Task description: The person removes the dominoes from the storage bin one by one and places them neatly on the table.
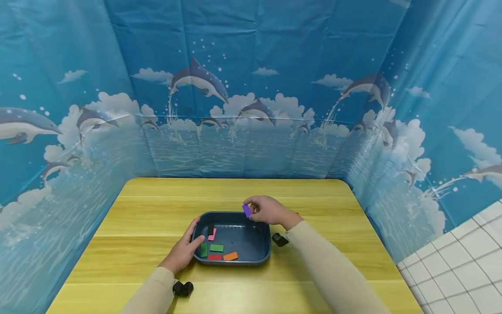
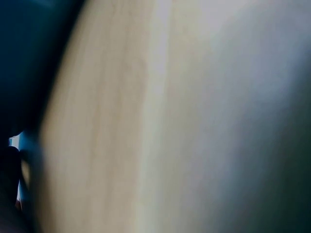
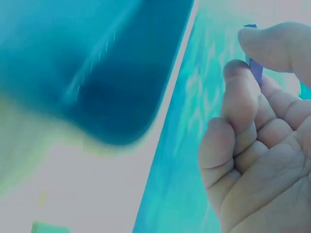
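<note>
A dark blue rectangular bin (image 1: 255,260) sits on the table. My left hand (image 1: 184,248) holds its left side, thumb over the rim and fingers along the outside. Above the far right rim, my right hand (image 1: 270,210) pinches a purple block (image 1: 246,211) between thumb and fingertips; the right wrist view shows the purple block (image 3: 255,72) edge-on. Inside the bin lie a black block (image 1: 211,229), a pink block (image 1: 212,234), two green blocks (image 1: 216,248), a red block (image 1: 214,257) and an orange block (image 1: 230,256). The left wrist view is mostly blurred.
The yellow wood-grain table (image 1: 157,205) extends around the bin. A small red thing (image 1: 296,213) shows behind my right wrist, mostly hidden. Blue dolphin curtains (image 1: 243,148) stand behind the table and at both sides; white tiles (image 1: 462,257) appear at lower right.
</note>
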### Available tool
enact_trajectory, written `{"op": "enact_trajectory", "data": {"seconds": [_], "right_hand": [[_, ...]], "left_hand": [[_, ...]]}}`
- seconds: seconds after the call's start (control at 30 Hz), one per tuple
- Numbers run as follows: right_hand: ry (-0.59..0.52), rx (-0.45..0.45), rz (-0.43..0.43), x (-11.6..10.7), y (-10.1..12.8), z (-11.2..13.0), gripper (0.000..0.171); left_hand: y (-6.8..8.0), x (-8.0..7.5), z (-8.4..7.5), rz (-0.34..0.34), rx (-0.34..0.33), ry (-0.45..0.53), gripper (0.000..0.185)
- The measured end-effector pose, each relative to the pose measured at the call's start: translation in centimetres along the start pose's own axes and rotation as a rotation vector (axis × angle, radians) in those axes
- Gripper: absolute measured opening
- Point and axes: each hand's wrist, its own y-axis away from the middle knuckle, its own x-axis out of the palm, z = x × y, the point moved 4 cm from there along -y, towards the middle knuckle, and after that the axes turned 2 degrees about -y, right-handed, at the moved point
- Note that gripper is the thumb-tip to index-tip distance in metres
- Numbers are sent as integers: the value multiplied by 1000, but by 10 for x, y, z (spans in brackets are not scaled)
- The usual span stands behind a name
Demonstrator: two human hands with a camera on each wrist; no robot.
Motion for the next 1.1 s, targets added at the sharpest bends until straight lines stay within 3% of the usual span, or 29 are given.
{"op": "enact_trajectory", "data": {"seconds": [0.23,0.43,0.73,1.1], "right_hand": [[-81,126,-102,-52,29,-62,50],[-68,235,-150,-73,50,-123,51],[-39,348,-148,-67,75,-186,53],[-61,393,-162,-47,81,-207,51]], "left_hand": [[2,-2,-3,-1,-16,9,67],[4,-4,-5,-5,-23,-12,67],[4,-4,-6,-3,-22,-21,67],[2,0,-4,1,-26,15,67]]}}
